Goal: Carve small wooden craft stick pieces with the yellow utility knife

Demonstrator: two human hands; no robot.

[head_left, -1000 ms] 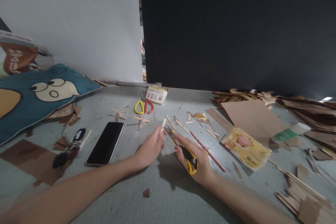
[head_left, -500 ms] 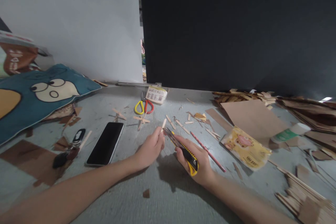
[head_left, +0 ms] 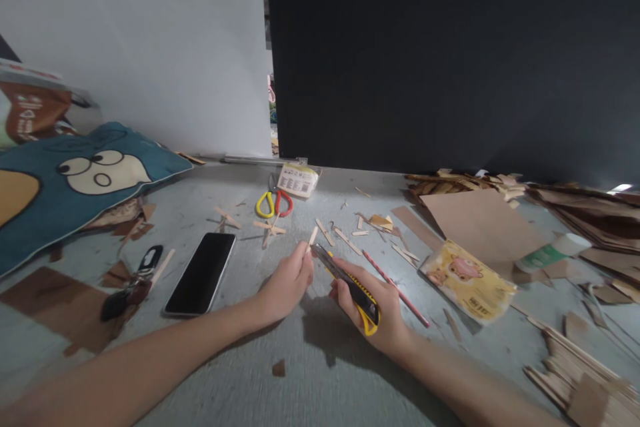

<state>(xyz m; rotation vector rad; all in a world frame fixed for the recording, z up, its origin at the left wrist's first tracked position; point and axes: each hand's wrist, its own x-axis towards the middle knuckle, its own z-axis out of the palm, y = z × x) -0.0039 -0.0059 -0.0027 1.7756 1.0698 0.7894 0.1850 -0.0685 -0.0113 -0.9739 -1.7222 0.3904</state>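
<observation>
Between the fingertips of my left hand (head_left: 290,283) is a small wooden stick (head_left: 313,236), its pale end pointing up and away. My right hand (head_left: 373,303) is closed around a yellow and black utility knife (head_left: 357,293). The knife's blade tip is close beside the stick at my left fingertips; whether they touch I cannot tell. A red striped pencil (head_left: 395,288) lies just right of my right hand. Beyond both hands are loose stick pieces (head_left: 347,240) and a star-shaped piece of joined sticks (head_left: 270,229).
Left of my arms lie a phone (head_left: 201,273), keys (head_left: 133,290) and a blue cushion (head_left: 85,180). Scissors (head_left: 275,203) and a white packet (head_left: 297,180) are at the back. On the right are a yellow packet (head_left: 467,280), a glue stick (head_left: 553,252) and cardboard (head_left: 485,220).
Almost nothing differs. The knife and my right hand have shifted very slightly, while my left hand keeps its place with the stick.
</observation>
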